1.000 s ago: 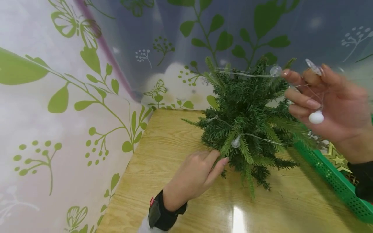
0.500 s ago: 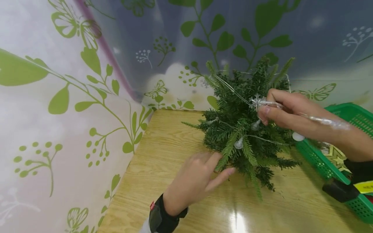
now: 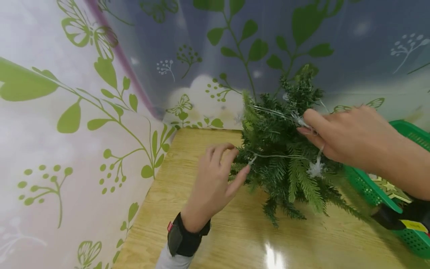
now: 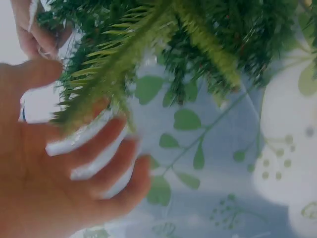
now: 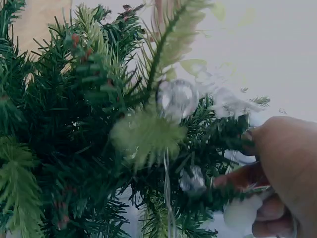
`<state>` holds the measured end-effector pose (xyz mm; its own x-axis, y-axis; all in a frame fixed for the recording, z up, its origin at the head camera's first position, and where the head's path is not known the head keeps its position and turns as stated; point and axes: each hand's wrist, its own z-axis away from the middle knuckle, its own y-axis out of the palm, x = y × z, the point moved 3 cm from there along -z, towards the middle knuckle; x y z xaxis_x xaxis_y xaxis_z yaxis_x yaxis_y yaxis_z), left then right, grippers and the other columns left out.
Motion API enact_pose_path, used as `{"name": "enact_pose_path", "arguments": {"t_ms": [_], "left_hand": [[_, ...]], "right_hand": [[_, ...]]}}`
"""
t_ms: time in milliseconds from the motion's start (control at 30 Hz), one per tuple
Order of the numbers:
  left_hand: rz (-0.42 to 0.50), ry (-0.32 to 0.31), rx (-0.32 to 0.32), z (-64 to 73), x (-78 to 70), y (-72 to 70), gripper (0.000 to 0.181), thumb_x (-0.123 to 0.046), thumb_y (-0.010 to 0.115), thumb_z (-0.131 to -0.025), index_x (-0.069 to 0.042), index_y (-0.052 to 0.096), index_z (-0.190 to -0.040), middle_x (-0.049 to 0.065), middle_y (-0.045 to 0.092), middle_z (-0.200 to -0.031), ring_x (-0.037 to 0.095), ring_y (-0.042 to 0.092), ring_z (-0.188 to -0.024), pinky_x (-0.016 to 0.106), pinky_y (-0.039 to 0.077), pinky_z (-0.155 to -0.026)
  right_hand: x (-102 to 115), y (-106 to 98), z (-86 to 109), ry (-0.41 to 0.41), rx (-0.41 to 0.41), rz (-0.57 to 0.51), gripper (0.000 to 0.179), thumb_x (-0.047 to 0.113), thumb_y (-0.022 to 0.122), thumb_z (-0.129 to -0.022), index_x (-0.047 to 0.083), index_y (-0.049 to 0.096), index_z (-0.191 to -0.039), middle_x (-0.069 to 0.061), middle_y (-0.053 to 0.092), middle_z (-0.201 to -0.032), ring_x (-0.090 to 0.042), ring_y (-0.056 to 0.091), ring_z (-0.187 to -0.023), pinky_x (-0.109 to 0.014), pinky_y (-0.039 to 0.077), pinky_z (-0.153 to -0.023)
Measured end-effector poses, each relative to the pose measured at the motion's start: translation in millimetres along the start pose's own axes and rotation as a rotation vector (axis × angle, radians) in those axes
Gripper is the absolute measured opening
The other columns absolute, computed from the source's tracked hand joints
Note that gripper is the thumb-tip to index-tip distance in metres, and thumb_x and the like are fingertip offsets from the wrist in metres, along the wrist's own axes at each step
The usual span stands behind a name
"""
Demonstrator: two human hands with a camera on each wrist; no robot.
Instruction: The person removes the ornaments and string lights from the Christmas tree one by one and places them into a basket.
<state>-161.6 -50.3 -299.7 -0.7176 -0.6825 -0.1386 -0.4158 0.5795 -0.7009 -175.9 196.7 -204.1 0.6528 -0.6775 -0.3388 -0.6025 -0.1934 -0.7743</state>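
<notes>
We see the string of lights (image 3: 315,169) partly draped across the tree (image 3: 273,177) on the desk (image 3: 242,243), with a section pinched in the fingers of the right hand (image 3: 356,130) seemingly left to settle, while the left hand (image 3: 215,173), fingers loosely spread, lies at the outer branches.

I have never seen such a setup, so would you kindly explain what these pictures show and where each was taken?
There is no machine, just a person's bare left hand and right hand. One picture comes from a camera worn on the head, looking forward and down; the others come from one on each wrist. An artificial tree stands on the wooden table, with a green basket holding gold star decorations to its right. The right hand pinches part of a string of clear ornaments at the tree. The left hand is at the tree's left side, apparently holding nothing.
</notes>
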Motion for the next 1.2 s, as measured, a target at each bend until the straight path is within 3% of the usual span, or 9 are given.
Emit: {"name": "enact_pose_path", "arguments": {"t_ms": [200,433,567,667,767,833,933,1067,1200], "left_hand": [[-0.01,0.025,0.239,10.3,-10.9,16.0,0.022,-0.028,0.059,-0.098,-0.01,0.071,-0.095,0.002,0.068,-0.083,0.013,0.063,-0.069,0.03,0.052,-0.066],[-0.011,0.068,0.323,14.4,-23.5,19.3,0.02,-0.027,0.059,-0.098,-0.013,0.073,-0.098,0.0,0.069,-0.088,0.012,0.064,-0.075,0.029,0.052,-0.07],[-0.014,0.105,0.323,15.4,-29.6,20.5,0.018,-0.027,0.058,-0.098,-0.016,0.072,-0.095,-0.003,0.065,-0.082,0.01,0.058,-0.067,0.026,0.047,-0.065],[-0.021,0.121,0.319,16.2,-32.2,22.7,0.017,-0.027,0.058,-0.099,-0.017,0.071,-0.094,-0.004,0.063,-0.079,0.009,0.055,-0.064,0.026,0.043,-0.063],[-0.023,0.122,0.321,17.3,-33.5,24.8,0.017,-0.028,0.057,-0.099,-0.018,0.069,-0.093,-0.004,0.061,-0.078,0.009,0.054,-0.063,0.026,0.042,-0.064],[-0.016,0.118,0.32,17.9,-34.0,26.1,0.017,-0.028,0.056,-0.099,-0.018,0.068,-0.094,-0.004,0.061,-0.078,0.009,0.054,-0.064,0.026,0.042,-0.064],[-0.008,0.114,0.316,18.5,-34.7,28.1,0.016,-0.028,0.057,-0.099,-0.018,0.068,-0.094,-0.004,0.06,-0.077,0.009,0.054,-0.063,0.025,0.042,-0.062],[-0.028,0.142,0.299,18.3,-39.4,30.9,0.015,-0.028,0.059,-0.098,-0.017,0.069,-0.095,-0.004,0.063,-0.078,0.008,0.056,-0.063,0.023,0.045,-0.061],[-0.037,0.155,0.29,17.5,-45.8,33.6,0.017,-0.029,0.059,-0.098,-0.016,0.07,-0.096,-0.003,0.063,-0.077,0.007,0.056,-0.062,0.023,0.045,-0.06]], "right_hand": [[-0.8,-3.8,15.0,0.009,-0.004,0.084,0.049,0.042,0.006,-0.106,0.01,0.032,-0.08,0.006,0.016,-0.053,-0.011,0.013,-0.044,-0.029,0.012,-0.043],[-5.2,-6.5,33.9,0.093,-0.03,0.15,0.049,0.039,0.005,-0.107,0.005,0.031,-0.083,-0.004,0.039,-0.068,-0.013,0.013,-0.044,-0.032,0.014,-0.043],[-10.7,-0.5,39.2,0.191,-0.036,0.064,0.052,0.042,0.012,-0.107,0.003,0.035,-0.082,-0.021,0.062,-0.112,-0.012,0.015,-0.041,-0.03,0.015,-0.04],[-18.7,9.8,43.8,0.333,-0.003,-0.218,0.036,0.03,0.033,-0.108,0.005,0.04,-0.083,-0.022,0.062,-0.103,-0.01,0.022,-0.045,-0.028,0.02,-0.043],[-29.7,26.2,50.5,0.493,-0.034,-0.824,0.017,0.01,0.042,-0.104,0.005,0.043,-0.088,-0.01,0.053,-0.087,-0.013,0.027,-0.053,-0.028,0.022,-0.046],[-39.2,37.4,56.4,0.514,-0.114,-1.302,0.017,0.004,0.034,-0.105,0.006,0.041,-0.089,-0.01,0.055,-0.095,-0.016,0.028,-0.058,-0.028,0.02,-0.045],[-55.7,50.7,62.2,0.471,-0.175,-1.847,0.029,0.005,0.02,-0.107,0.007,0.041,-0.088,-0.008,0.048,-0.141,-0.017,0.035,-0.067,-0.025,0.021,-0.045],[-72.7,58.4,65.3,0.463,-0.179,-1.957,0.042,0.005,0.015,-0.107,0.009,0.049,-0.083,-0.008,0.052,-0.14,-0.016,0.046,-0.081,-0.025,0.03,-0.068],[-78.9,55.7,61.9,0.497,-0.19,-1.931,0.036,0.001,0.019,-0.106,0.006,0.048,-0.084,-0.01,0.061,-0.097,-0.02,0.044,-0.075,-0.03,0.028,-0.071]]}}
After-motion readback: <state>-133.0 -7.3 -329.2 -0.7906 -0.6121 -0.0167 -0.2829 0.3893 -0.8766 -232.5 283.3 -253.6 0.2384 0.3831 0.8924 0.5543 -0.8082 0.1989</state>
